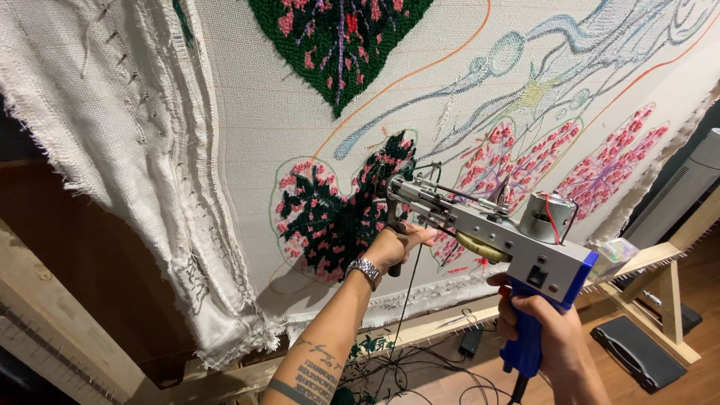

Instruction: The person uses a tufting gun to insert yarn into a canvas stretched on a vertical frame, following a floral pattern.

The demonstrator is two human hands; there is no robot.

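Inspector: State of your hands?

Operator: My right hand is clenched on the blue rear handle of the tufting gun. My left hand grips the black front handle, nearer the cloth.

Inspector: Orientation?

Operator: The gun's long axis runs up-left from my right hand; its needle tip meets the stretched backing cloth at the dark green and pink leaf patch.

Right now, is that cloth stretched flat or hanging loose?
Stretched flat: the tufting cloth lies taut across the wooden frame; only its frayed edge hangs loose.
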